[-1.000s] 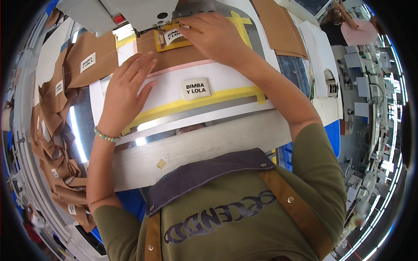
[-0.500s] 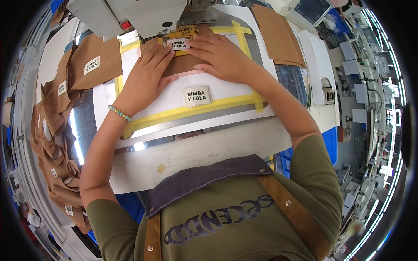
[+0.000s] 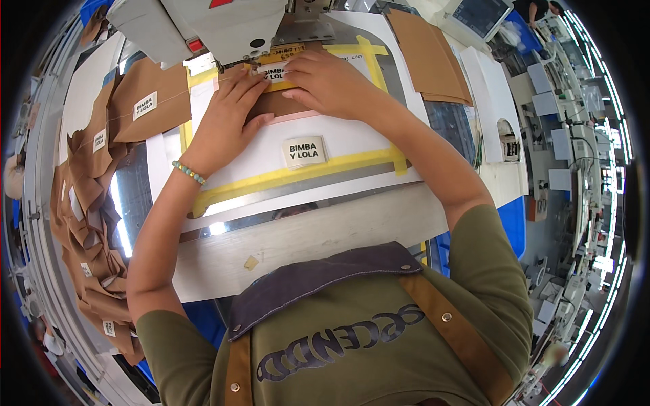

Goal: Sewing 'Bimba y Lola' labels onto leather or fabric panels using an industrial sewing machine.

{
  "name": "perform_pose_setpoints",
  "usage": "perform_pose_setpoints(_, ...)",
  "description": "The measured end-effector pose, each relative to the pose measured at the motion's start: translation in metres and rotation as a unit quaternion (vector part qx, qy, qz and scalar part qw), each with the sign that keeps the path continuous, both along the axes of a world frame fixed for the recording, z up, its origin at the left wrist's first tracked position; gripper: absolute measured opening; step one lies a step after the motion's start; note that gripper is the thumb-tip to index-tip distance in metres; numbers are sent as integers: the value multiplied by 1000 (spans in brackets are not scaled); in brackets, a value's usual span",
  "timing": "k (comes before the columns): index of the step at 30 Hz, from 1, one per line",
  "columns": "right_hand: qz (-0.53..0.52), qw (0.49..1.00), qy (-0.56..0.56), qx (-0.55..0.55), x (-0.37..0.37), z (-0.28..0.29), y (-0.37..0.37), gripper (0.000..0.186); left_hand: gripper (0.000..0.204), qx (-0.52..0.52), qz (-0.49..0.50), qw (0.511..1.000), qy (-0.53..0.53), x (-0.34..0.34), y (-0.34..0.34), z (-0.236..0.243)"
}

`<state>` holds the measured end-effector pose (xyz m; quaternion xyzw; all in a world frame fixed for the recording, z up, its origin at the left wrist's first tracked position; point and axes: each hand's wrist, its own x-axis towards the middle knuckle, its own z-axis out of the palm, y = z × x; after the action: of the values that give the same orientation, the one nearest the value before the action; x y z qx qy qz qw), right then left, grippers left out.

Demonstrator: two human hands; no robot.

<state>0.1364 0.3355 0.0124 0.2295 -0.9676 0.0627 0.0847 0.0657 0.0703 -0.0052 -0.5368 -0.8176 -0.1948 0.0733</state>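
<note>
My left hand lies with fingers stretched over the left side of a brown fabric piece. A small white label with black lettering rests on that piece, within a yellow-edged template. The fingers of my right hand reach over the label's right side and partly cover it; its thumb is on the brown piece. My left fingertips are close to the label's left edge. Nearer to me, a second white label sits on a white board bordered with yellow tape.
A sewing machine head hangs just beyond my hands. To the left, joined brown pieces with labels trail down in a heap. Flat brown pieces are stacked at the right, near a control screen. A pale table edge runs before me.
My right hand has shifted slightly left, its fingers now more bent and covering more of the label. The label has moved a little toward me. My left hand stays nearly in place.
</note>
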Motion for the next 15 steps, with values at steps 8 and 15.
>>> perform_pose_setpoints(8, 31, 991, -17, -131, -10, -15, -2, 44, 53, 26, 43, 998, -25, -18, -30, 9)
perform_pose_setpoints(15, 19, 988, -63, -137, -9, -4, -4, 42, 51, -16, 47, 999, -17, -19, -34, 12)
